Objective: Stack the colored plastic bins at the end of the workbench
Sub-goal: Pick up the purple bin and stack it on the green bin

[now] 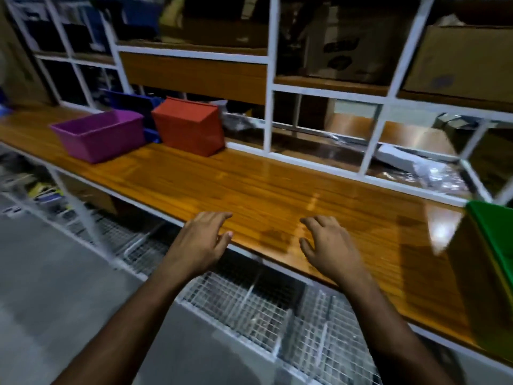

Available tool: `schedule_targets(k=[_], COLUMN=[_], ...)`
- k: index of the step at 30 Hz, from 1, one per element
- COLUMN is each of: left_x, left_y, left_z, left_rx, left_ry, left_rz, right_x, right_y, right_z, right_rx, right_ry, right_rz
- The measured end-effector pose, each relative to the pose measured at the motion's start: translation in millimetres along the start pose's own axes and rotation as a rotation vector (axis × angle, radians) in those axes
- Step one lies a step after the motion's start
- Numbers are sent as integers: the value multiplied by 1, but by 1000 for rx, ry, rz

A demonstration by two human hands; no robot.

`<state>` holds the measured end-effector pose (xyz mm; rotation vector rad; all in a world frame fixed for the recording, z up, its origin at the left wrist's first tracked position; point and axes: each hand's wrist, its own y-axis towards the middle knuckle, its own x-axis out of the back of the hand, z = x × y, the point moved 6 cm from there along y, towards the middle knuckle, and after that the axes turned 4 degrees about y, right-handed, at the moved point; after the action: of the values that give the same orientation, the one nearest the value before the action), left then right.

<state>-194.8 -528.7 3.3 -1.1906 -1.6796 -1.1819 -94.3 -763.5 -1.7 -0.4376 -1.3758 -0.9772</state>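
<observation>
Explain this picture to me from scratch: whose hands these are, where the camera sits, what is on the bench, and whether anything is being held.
The single picture comes from a camera worn on a person's head, looking forward and down. No machine is involved: the left hand and right hand are bare, fingers loosely spread over the near edge of the wooden workbench, holding nothing. Farther along on the left stand a purple bin, a red bin tipped on its side, and a blue bin behind them. A green bin shows at the right edge.
</observation>
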Motion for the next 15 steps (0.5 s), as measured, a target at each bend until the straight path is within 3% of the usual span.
schedule_targets(k=[8,15], left_x=[12,18], left_y=[5,60], left_z=[160,291], left_rx=[153,190], left_ry=[99,104], left_rz=[65,102], right_x=[-71,-148], right_y=[95,220], right_z=[110,188], right_rx=[69,89], right_ry=[36,95], right_rz=[159,218])
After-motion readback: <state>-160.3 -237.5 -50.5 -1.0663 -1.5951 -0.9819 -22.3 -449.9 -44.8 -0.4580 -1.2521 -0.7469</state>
